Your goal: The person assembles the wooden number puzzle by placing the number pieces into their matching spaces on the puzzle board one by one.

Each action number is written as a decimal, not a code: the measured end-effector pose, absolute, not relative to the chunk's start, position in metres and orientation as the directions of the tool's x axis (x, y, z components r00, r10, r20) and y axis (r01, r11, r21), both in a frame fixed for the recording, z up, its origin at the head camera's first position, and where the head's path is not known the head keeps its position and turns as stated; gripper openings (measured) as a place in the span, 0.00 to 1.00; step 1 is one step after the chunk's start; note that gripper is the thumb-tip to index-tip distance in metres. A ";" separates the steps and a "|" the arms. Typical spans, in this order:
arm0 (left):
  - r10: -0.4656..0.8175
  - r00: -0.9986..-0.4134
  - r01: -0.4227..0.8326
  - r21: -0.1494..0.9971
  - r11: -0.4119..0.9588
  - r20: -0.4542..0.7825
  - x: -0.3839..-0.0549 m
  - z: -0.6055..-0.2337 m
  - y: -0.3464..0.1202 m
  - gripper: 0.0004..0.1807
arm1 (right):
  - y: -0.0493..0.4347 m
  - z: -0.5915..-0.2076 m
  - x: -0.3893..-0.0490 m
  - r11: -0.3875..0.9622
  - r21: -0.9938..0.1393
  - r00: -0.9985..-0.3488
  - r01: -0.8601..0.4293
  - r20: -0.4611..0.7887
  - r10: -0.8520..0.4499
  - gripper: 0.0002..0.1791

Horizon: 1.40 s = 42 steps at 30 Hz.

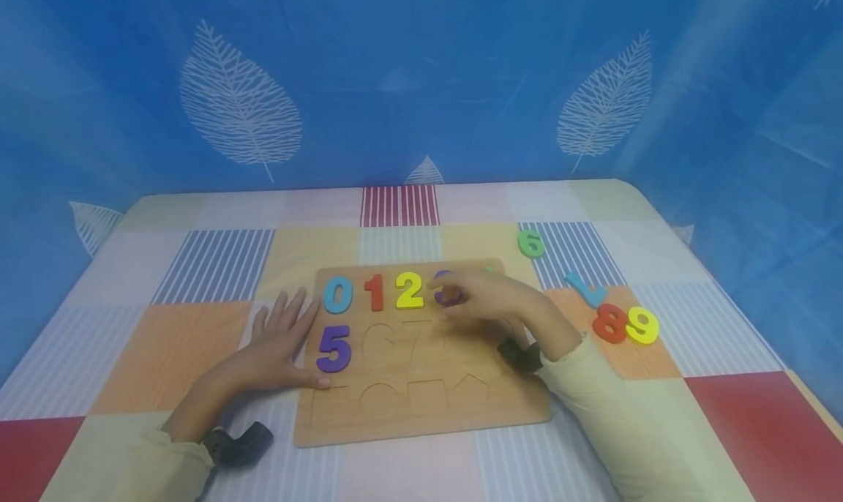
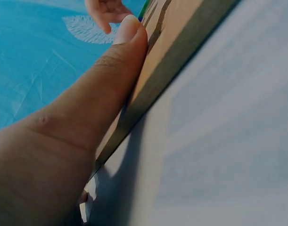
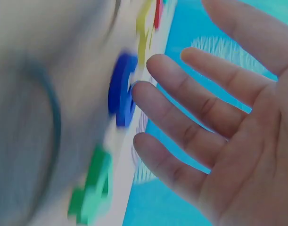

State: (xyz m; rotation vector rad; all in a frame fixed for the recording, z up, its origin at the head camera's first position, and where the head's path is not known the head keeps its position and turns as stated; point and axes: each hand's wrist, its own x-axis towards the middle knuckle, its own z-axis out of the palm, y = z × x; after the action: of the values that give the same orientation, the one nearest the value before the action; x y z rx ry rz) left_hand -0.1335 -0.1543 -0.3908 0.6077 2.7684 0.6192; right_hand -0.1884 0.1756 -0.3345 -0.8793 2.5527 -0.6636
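Board (image 1: pixel 474 366) flat on patchwork cloth (image 1: pixel 408 473), with 0 (image 1: pixel 328 295), 1 (image 1: pixel 375 293), 2 (image 1: pixel 410 304), 3 (image 3: pixel 118 89) and 4 (image 3: pixel 94 172) along the top row and 5 (image 1: pixel 345 352) beneath 0, apparently in counting order. Beside 5, empty cut-outs (image 1: pixel 380 347). At the left edge, left hand (image 1: pixel 279 348), straight-fingered and spread, with thumb (image 2: pixel 129 47) over the rim, probably to keep the board from sliding. Over 3, well apart from the left, right hand (image 1: pixel 484 297), loose-fingered, with no piece visible in its grasp, seemingly for adjusting the fit; contact with 3 impossible to tell. Farther right, loose on the cloth: green 6 (image 1: pixel 530 244), alone; blue 7 (image 1: pixel 596 297), aslant; red 8 (image 1: pixel 610 323) and yellow 9 (image 1: pixel 652 325), side by side, likely set off to leave the board free. In the way: right hand and dark wrist mount (image 1: pixel 520 356), across most of 3 and 4 in the head view, plus pale sleeve (image 1: pixel 612 407) between board and loose pieces. Behind, blue curtain (image 1: pixel 421 85) with white leaf prints
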 end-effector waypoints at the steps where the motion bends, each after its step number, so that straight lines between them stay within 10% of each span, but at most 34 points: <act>1: 0.446 -0.884 0.343 0.454 0.822 -0.139 -0.134 -0.391 -0.154 0.66 | 0.180 -0.334 -0.192 0.704 -0.537 -0.753 -0.465 -0.178 -0.633 0.28; 19: 0.450 -0.882 0.354 0.433 0.829 -0.141 -0.136 -0.392 -0.153 0.65 | 0.271 -0.350 -0.240 0.804 -0.553 -0.949 -0.219 -0.070 -0.307 0.41; 42: 0.446 -0.888 0.360 0.439 0.824 -0.109 -0.131 -0.397 -0.156 0.64 | 0.285 -0.360 -0.243 0.861 -0.495 -0.957 -0.119 -0.172 -0.231 0.38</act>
State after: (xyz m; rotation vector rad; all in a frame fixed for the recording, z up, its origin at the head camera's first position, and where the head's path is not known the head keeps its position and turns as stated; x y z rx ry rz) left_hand -0.1311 -0.1565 -0.3969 0.6261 2.7990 0.6127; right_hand -0.2431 0.2847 -0.3597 -0.2681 2.8090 -0.7263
